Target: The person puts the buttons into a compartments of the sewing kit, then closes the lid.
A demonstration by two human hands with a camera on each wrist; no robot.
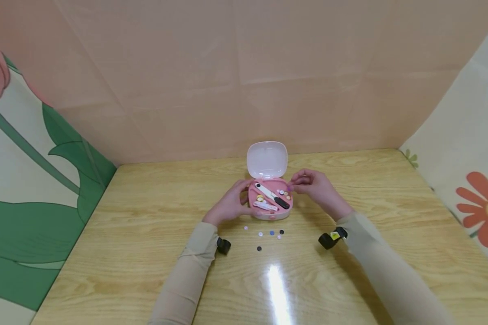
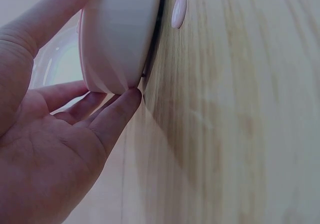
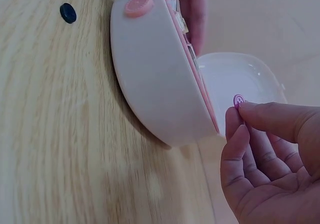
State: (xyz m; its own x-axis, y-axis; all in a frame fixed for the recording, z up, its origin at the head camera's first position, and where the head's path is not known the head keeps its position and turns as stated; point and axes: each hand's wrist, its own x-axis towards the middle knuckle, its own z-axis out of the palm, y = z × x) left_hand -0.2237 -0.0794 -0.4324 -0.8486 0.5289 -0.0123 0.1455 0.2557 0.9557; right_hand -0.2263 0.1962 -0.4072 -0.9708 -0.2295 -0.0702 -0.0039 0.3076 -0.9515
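Observation:
A pink and white box point(image 1: 270, 216) stands with its lid point(image 1: 267, 160) raised. Inside it lie a white and black tool point(image 1: 271, 195), a white clipper-like item point(image 1: 265, 206), a small yellow-topped item point(image 1: 260, 198) and several small buttons point(image 1: 288, 197). The left hand point(image 1: 232, 203) grips the box's left side, thumb at the front and fingers round the side and back, as the left wrist view point(image 2: 65, 119) also shows. Between thumb and forefinger, the right hand point(image 1: 317, 188) pinches a purple button point(image 3: 239, 101) beside the box's right rim.
On the wooden table point(image 1: 154, 253) in front of the box lie several loose buttons, among them a blue one point(image 1: 272, 233), a black one point(image 1: 259, 248) and a pink one point(image 2: 179, 12). A pink-beige backdrop point(image 1: 187, 90) rises behind the table.

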